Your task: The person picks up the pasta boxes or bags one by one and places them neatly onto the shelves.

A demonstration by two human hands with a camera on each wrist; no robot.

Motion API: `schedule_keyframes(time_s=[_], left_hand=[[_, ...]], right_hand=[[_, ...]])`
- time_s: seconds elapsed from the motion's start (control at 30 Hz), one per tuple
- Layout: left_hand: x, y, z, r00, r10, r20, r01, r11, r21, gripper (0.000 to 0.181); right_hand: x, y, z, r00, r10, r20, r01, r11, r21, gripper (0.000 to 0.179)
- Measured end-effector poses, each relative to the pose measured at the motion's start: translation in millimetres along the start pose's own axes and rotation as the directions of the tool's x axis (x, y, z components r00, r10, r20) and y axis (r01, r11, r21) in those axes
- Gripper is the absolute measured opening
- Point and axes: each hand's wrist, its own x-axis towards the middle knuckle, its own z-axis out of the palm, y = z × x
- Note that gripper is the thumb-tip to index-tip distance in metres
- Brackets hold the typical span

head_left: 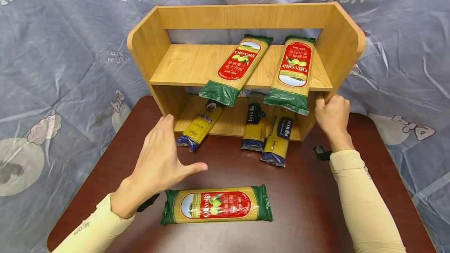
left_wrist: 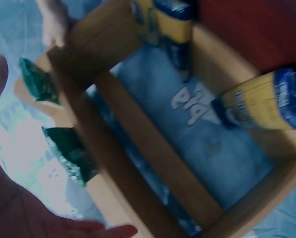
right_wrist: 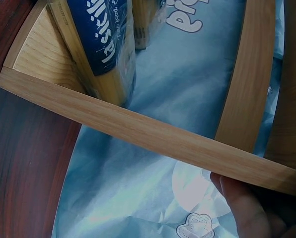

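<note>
A two-level wooden shelf point(head_left: 183, 63) stands on the table. Gripping the edge of its right side panel, just below the upper board, is my right hand point(head_left: 332, 118); in the right wrist view its fingers point(right_wrist: 245, 208) lie against the panel's outer face. My left hand point(head_left: 158, 159), fingers straight and thumb spread, is off the shelf's lower left front, holding nothing. Two green-ended spaghetti packs, one slanted point(head_left: 240, 59) and one at the right point(head_left: 294, 65), lie on the upper board and overhang its front. Another such pack point(head_left: 216, 205) lies on the table beside my left wrist.
On the lower level lie a yellow pasta pack point(head_left: 202, 124) at the left and two blue-labelled packs, one point(head_left: 254, 128) near the middle and one point(head_left: 279, 138) farther right, all jutting over the front edge. A patterned blue cloth point(head_left: 70, 50) hangs behind the dark red table point(head_left: 302, 206).
</note>
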Motion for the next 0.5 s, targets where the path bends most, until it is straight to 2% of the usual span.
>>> schedule_keyframes(time_s=[0.2, 0.37, 0.5], left_hand=[[-21.4, -12.2, 14.0, 0.989, 0.055, 0.136, -0.059, 0.998, 0.03, 0.138], [-39.3, -19.7, 30.6, 0.976, 0.097, 0.194, -0.111, 0.992, 0.063, 0.143], [-54.1, -23.8, 43.2, 0.964, 0.099, 0.246, -0.121, 0.99, 0.074, 0.147]], right_hand=[[0.3, -0.2, 0.4, 1.0, 0.002, 0.002, -0.002, 1.0, -0.004, 0.042], [0.5, -0.2, 0.5, 1.0, -0.008, -0.001, 0.008, 1.0, 0.0, 0.042], [0.1, -0.4, 0.7, 1.0, -0.001, 0.005, 0.001, 1.0, -0.004, 0.043]])
